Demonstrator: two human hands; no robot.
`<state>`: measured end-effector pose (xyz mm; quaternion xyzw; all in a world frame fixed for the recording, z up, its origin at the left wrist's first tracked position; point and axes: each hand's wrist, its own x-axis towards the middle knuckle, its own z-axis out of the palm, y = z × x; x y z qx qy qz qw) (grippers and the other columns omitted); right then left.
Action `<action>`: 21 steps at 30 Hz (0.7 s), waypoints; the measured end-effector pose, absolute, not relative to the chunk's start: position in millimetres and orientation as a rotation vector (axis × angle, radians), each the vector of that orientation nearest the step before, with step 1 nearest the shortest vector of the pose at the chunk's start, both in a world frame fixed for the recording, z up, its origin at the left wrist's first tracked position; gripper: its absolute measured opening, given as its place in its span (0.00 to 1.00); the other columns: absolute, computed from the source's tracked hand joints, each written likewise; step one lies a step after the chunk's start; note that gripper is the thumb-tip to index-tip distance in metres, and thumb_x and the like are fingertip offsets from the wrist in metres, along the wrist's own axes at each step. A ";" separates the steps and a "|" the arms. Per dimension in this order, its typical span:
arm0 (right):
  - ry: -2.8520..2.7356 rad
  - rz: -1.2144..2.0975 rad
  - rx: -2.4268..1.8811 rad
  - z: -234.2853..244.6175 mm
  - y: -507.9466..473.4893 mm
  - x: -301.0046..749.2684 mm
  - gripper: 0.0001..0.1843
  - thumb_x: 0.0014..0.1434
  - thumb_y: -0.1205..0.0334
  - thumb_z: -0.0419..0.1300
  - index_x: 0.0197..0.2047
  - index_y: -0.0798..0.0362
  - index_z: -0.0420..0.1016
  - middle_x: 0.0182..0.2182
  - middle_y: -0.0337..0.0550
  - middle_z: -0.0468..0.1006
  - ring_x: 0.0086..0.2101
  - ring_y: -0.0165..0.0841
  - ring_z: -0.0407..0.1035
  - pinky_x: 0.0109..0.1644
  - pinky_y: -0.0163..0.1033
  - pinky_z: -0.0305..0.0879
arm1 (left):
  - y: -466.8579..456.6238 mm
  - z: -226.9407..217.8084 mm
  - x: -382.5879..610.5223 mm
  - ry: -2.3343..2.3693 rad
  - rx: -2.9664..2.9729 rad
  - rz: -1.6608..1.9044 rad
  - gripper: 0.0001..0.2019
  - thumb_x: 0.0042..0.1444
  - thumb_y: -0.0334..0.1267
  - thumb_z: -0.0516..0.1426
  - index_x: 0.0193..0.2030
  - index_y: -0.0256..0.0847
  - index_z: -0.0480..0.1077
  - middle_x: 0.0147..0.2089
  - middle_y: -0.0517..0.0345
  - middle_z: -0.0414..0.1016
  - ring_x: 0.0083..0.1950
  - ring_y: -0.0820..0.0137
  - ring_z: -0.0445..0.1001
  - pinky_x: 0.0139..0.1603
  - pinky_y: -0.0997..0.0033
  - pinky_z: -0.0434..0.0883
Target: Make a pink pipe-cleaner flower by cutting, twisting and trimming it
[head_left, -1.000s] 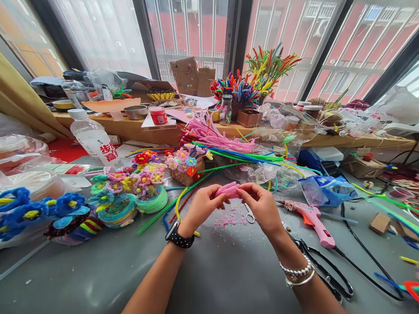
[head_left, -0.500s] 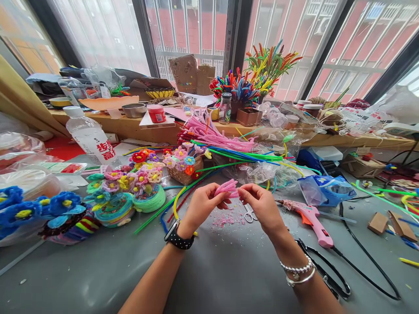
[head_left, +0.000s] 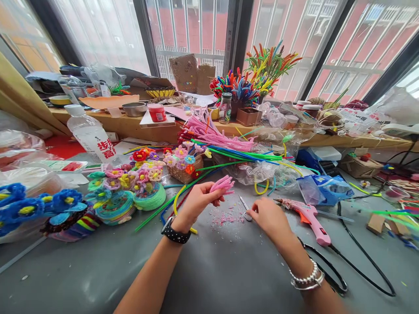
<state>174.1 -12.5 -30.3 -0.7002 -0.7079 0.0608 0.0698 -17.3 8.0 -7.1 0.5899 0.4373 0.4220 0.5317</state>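
Left hand (head_left: 196, 203): raised just above the desk (head_left: 212, 270); thumb and fingers pinch the near end of the pink pipe-cleaner bundle (head_left: 223, 184); a black watch (head_left: 175, 233) sits on its wrist
Pink pipe-cleaner bundle: short fuzzy pieces held together, free ends pointing up and to the right, clear of the desk; apart from the right hand
Right hand (head_left: 268, 216): low over the desk, palm down, fingers curled; its fingertips are at the handle of the small scissors (head_left: 245, 208); whether they grip it I cannot tell; beaded bracelets (head_left: 306, 279) on the wrist
Small scissors: lying flat on the desk between the two hands, blades pointing away
Pink crumbs (head_left: 225, 218): scattered on the desk beneath the bundle, just left of the scissors
Glue gun (head_left: 309, 216): pink, lying on the desk just right of the right hand
Flower basket (head_left: 185, 168): beyond the left hand, among long loose pipe cleaners
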 end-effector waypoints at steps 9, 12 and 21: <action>-2.253 0.194 -2.173 -38.5 -9.2 163.7 0.08 0.49 0.71 0.54 0.25 0.57 0.74 0.29 0.52 0.77 0.31 0.37 0.71 0.30 0.35 0.58 | 6.3 -4.9 -17.1 0.994 1.301 1.040 0.12 0.47 0.41 0.57 0.18 0.36 0.68 0.20 0.57 0.68 0.20 0.76 0.63 0.23 0.74 0.59; -2.255 0.214 -2.196 -36.6 -10.0 163.5 0.09 0.47 0.72 0.53 0.25 0.58 0.75 0.28 0.54 0.77 0.29 0.39 0.72 0.28 0.36 0.58 | 7.0 -4.6 -17.5 1.006 1.287 1.066 0.13 0.46 0.42 0.57 0.17 0.36 0.67 0.18 0.58 0.66 0.19 0.76 0.62 0.22 0.74 0.56; -2.169 0.300 -2.242 -33.6 -15.9 159.9 0.07 0.42 0.72 0.56 0.23 0.56 0.75 0.26 0.55 0.77 0.27 0.40 0.71 0.25 0.35 0.56 | 11.8 -9.9 -21.6 1.006 1.281 1.087 0.10 0.44 0.40 0.59 0.29 0.35 0.74 0.20 0.59 0.68 0.21 0.78 0.61 0.21 0.76 0.52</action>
